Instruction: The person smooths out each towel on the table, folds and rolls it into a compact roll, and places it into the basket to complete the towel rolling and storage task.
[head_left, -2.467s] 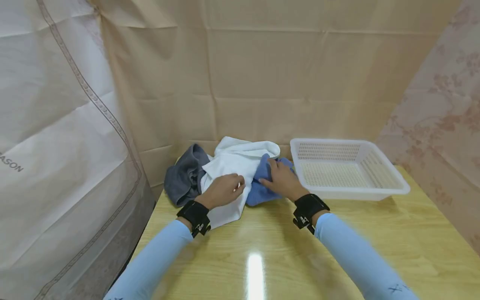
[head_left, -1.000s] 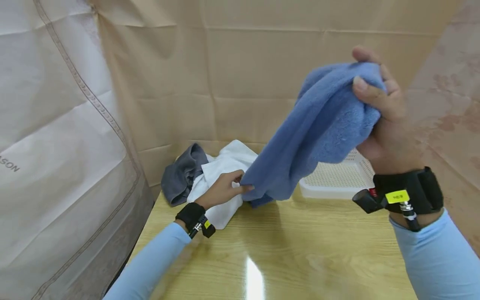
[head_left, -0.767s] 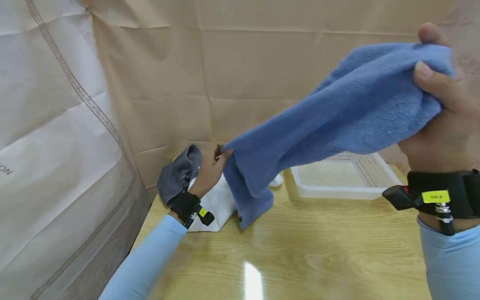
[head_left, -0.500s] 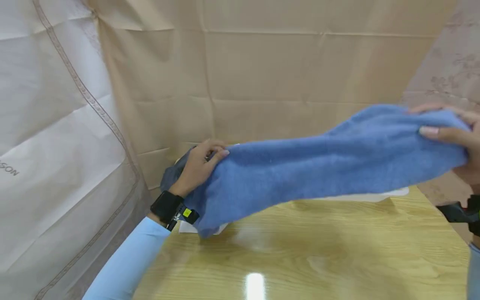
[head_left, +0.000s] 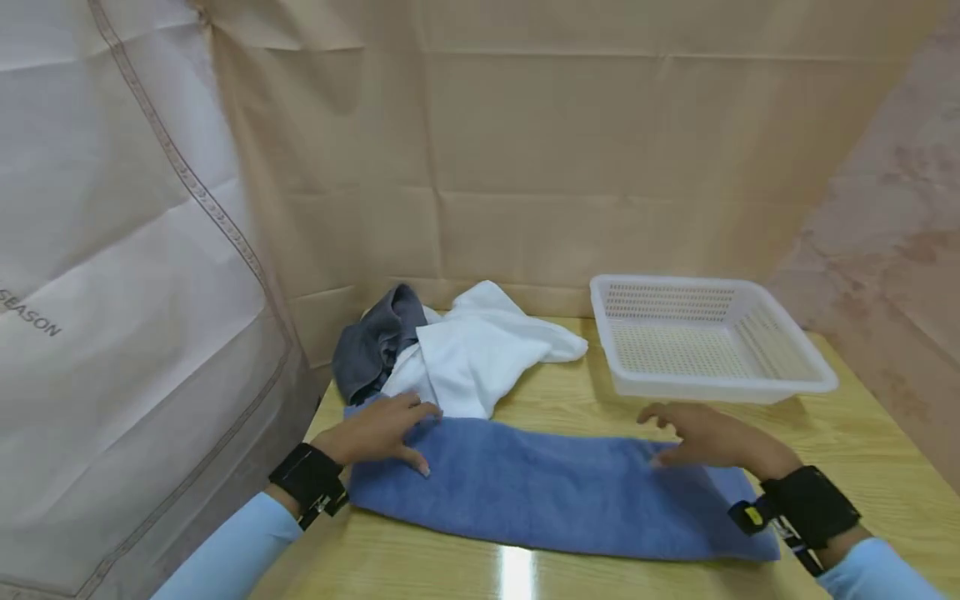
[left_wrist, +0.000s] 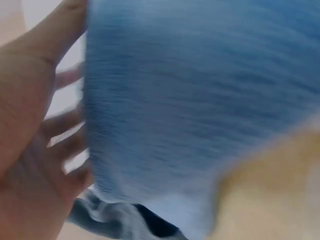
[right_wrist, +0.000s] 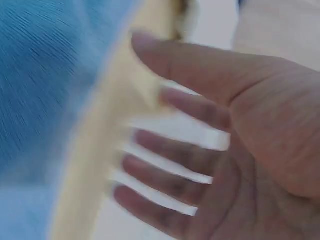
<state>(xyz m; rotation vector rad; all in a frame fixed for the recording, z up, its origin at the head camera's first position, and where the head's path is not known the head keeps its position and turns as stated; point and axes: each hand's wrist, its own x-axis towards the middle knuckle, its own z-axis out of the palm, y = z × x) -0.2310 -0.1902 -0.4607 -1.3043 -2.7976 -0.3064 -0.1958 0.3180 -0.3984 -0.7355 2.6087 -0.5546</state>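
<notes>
A blue towel lies stretched lengthwise along the front of the wooden table, folded into a long strip. My left hand is at the towel's left end, thumb and fingers spread apart over the cloth; in the left wrist view, blurred, its fingers reach the towel's edge. My right hand hovers by the far edge near the towel's right end, thumb and fingers apart. In the right wrist view its fingers are spread with nothing between them, and the towel is off to the left.
Behind the towel, a crumpled white cloth and a dark grey towel are heaped together. A white perforated plastic basket stands at the back right. Beige sheeting hangs behind the table, with a white printed sheet at left.
The blue towel was picked from the pile, lifted high by my right hand, stretched between both hands and lowered flat at the front. My right hand has let go; the white cloth has shifted.
</notes>
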